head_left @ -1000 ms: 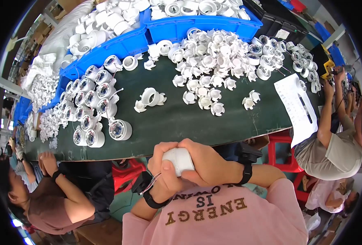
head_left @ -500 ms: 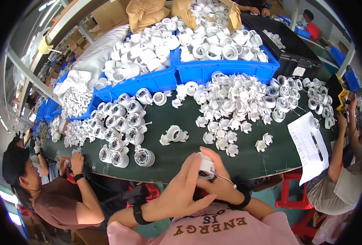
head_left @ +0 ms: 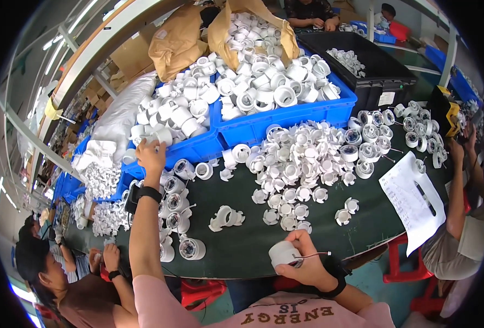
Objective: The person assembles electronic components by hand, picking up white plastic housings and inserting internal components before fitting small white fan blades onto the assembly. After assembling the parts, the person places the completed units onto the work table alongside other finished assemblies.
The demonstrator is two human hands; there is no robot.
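Note:
My right hand (head_left: 311, 268) holds a white cylindrical camera-like unit (head_left: 283, 255) above the table's near edge, fingers wrapped round its side. A thin cable with a small end sticks out of it to the right. My left arm stretches far forward, and my left hand (head_left: 151, 158) is at the rim of the left blue bin (head_left: 195, 150), its fingers curled on a white cylindrical housing (head_left: 161, 135). More white housings (head_left: 182, 117) are heaped in that bin. Partly behind my left forearm stand several white units with clear lens faces (head_left: 192, 249).
A heap of white clawed rings (head_left: 302, 153) covers the table's middle. A second blue bin (head_left: 285, 117) holds more housings. Nearer lie a few loose white rings (head_left: 226, 217). To the right are a paper sheet with a pen (head_left: 411, 199) and a black case (head_left: 362, 76). Co-workers sit at both sides.
My hands have parted. The left has left the white unit and reached forward to the left bin; the right keeps the unit, lower and slightly to the right. The view has shifted.

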